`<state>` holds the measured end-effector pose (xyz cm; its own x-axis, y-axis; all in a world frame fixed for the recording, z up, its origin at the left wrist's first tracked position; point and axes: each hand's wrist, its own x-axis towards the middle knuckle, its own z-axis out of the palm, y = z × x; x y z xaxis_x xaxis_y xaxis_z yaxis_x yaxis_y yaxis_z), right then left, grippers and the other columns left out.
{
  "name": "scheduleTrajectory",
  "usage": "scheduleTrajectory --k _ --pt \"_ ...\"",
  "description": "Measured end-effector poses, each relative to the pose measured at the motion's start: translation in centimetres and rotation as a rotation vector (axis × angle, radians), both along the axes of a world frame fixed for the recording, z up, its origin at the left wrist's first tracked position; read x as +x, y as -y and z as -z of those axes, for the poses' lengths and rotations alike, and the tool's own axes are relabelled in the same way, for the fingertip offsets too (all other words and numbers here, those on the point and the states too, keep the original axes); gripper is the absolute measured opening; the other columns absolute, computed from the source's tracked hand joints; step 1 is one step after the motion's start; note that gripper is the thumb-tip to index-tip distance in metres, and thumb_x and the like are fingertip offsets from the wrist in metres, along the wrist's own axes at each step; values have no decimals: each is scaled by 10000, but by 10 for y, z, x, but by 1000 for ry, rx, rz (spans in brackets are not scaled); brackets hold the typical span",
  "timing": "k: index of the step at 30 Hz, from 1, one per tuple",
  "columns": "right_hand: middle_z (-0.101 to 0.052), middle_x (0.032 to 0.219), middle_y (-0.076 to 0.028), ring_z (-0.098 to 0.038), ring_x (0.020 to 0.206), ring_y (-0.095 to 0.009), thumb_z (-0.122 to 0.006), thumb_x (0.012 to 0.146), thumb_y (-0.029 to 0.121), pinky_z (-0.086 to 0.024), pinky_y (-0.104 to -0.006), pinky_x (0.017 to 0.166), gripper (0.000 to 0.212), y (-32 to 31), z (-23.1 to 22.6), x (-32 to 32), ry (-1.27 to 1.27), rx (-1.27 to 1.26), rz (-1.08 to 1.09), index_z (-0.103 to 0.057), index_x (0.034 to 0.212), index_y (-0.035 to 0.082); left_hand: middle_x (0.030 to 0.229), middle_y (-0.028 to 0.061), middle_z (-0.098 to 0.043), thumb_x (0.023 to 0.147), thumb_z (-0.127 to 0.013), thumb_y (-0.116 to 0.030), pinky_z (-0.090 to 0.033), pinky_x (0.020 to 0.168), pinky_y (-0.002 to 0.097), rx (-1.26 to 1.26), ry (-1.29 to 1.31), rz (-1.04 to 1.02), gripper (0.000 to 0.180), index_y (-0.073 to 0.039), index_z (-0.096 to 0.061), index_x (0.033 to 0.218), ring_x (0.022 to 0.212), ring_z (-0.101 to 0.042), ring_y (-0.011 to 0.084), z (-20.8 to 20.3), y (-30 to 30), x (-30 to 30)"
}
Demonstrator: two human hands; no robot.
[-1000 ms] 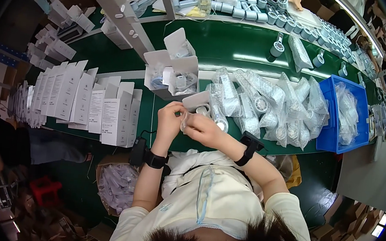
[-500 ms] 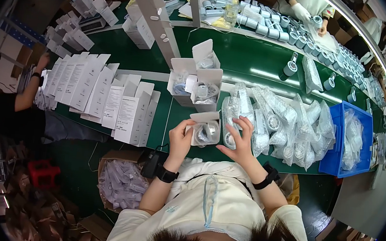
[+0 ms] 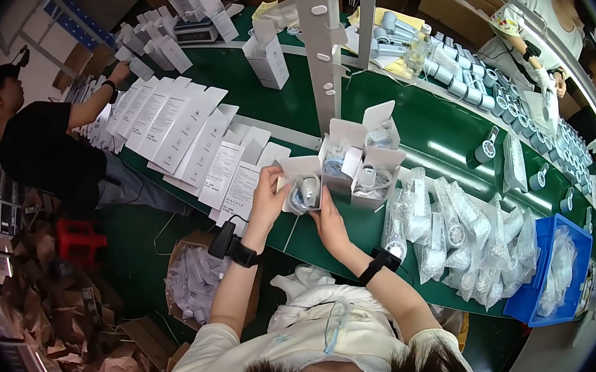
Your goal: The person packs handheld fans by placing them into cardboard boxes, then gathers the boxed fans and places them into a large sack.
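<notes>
My left hand (image 3: 266, 201) grips the left side of an open white carton (image 3: 291, 163) whose lid flap stands up. Inside it sits a grey-white device in clear plastic wrap (image 3: 306, 193). My right hand (image 3: 331, 226) holds the carton's right side, its fingers against the wall. Just beyond, to the right, stand three more open white cartons (image 3: 370, 188) with wrapped parts and cables inside. Right of my right hand lie several bubble-wrapped devices (image 3: 445, 234) in a loose pile on the green bench.
Rows of upright white cartons (image 3: 180, 130) fill the bench at left, where a co-worker (image 3: 43, 123) reaches in. A blue bin (image 3: 565, 272) stands at far right. A metal post (image 3: 322, 58) rises behind the cartons. Grey devices (image 3: 487, 148) stand on the far bench near another person's gloved hand (image 3: 544, 80).
The view has turned, shifting the scene rightward. My right hand, open and apart from the carton before, now holds its right side. The carton has moved left along the bench beside the other open cartons.
</notes>
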<state>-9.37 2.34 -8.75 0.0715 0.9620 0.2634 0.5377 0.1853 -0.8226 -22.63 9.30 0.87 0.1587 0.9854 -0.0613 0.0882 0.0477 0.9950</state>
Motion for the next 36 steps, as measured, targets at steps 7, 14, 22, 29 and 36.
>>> scheduleTrajectory --k 7,14,22,29,36 --pt "-360 1236 -263 -438 1062 -391 -587 752 120 -396 -375 881 661 12 -5 5 182 -121 12 -217 1277 -37 1369 184 -196 661 -698 -284 -179 950 584 636 -1468 -559 791 -73 -286 1302 1266 -169 362 -97 -77 -105" --pt "-369 1253 -208 -439 1074 -370 -588 751 168 -398 -364 881 640 69 -45 44 67 -370 -304 -261 1276 5 1350 152 -287 712 -634 -146 -223 919 601 192 -1418 -413 670 -162 -320 1303 1226 -278 356 -81 -121 -185" --pt "-457 1193 -119 -452 1091 -239 -693 683 211 -380 -369 889 632 107 -137 83 -833 68 71 -393 1199 4 1304 179 -352 771 -559 -96 -282 950 439 993 -933 63 472 -26 -426 1218 1204 -332 334 -123 103 39" --pt "-399 1231 -60 -373 1139 -184 -791 568 245 -296 -366 958 810 142 -125 153 -1209 -254 101 -380 1228 20 1268 176 -371 643 -722 -193 -333 929 396 613 -443 479 734 -49 -353 1262 1162 -382 302 -68 132 96" --pt "-515 1020 -64 -466 1013 -202 -691 687 296 -354 -328 882 544 150 -86 202 -322 102 -56 -495 1107 10 1192 91 -382 535 -783 -109 -362 902 353 -202 400 699 991 -101 -161 1307 1068 -432 216 -78 131 163"
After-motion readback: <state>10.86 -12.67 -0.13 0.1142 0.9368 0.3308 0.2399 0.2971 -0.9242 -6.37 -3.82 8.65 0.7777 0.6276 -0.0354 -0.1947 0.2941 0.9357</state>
